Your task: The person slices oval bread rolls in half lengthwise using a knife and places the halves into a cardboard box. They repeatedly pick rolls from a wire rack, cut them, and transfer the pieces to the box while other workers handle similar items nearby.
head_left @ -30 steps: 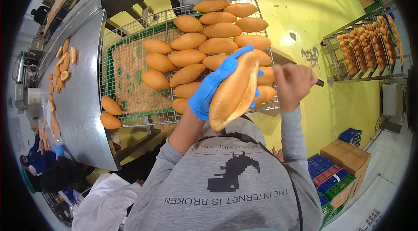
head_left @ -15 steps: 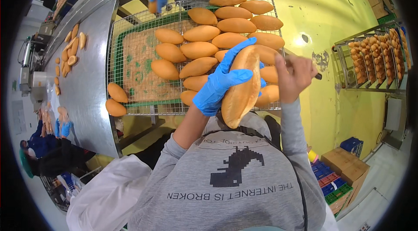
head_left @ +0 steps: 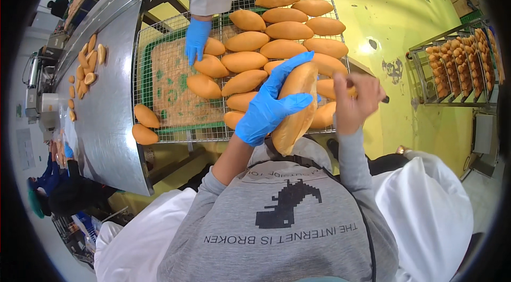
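In my blue-gloved left hand lies a long, pointed bread roll, tilted upright, with its pale side toward my right. The thumb crosses its face and the fingers wrap behind it. My bare right hand is closed just right of the roll, slightly blurred. From its far side pokes the dark end of a tool handle; the rest of that tool is hidden. Beneath and beyond both hands, many golden rolls sit in rows on a wire rack.
A co-worker's gloved hand touches rolls across the rack. A green crate with crumbs shows under the mesh. At left stands a steel table with small breads; at right, a trolley of rolls. White clothing fills the lower right.
The co-worker's hand has come down onto the left rolls, and a roll now lies beside it. My right hand has dropped slightly. White clothing has appeared at lower right, covering the stacked crates.
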A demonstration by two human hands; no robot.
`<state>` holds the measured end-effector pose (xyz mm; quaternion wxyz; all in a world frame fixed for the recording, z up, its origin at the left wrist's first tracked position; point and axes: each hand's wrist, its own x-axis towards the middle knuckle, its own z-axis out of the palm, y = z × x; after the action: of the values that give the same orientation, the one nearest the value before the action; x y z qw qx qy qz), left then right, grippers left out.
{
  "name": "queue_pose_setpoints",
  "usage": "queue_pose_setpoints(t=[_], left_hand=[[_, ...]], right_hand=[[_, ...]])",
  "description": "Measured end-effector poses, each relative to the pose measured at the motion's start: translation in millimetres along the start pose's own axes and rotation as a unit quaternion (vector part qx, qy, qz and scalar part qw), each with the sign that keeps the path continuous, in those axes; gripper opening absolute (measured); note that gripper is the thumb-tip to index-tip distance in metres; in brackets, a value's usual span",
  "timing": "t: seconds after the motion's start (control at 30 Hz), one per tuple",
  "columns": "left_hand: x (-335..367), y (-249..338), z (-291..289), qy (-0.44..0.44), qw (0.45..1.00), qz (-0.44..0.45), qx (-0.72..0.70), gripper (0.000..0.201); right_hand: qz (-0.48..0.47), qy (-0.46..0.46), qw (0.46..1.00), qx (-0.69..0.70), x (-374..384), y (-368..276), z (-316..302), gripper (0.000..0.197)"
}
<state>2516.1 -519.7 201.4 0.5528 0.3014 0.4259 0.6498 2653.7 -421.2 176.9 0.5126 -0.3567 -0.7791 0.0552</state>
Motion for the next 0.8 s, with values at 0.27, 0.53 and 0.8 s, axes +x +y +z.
queue_pose_setpoints(t=[0.27, 0.53, 0.8], left_hand=[[-10, 5, 6, -0.008, 0.995, -0.064, -0.075, 0.066], [-22, 13, 1, 0.05, 0.941, -0.123, -0.311, 0.059], [-40, 12, -25, 0.056, 0.937, -0.057, -0.341, 0.054]], right_hand=[[-0.051, -0.001, 0.999, -0.002, -11, -9, -17, 0.024], [0.006, -0.011, 0.999, -0.045, -6, 31, 3, 0.019], [-0.06, -0.143, 0.982, 0.107, -11, -39, -25, 0.022]])
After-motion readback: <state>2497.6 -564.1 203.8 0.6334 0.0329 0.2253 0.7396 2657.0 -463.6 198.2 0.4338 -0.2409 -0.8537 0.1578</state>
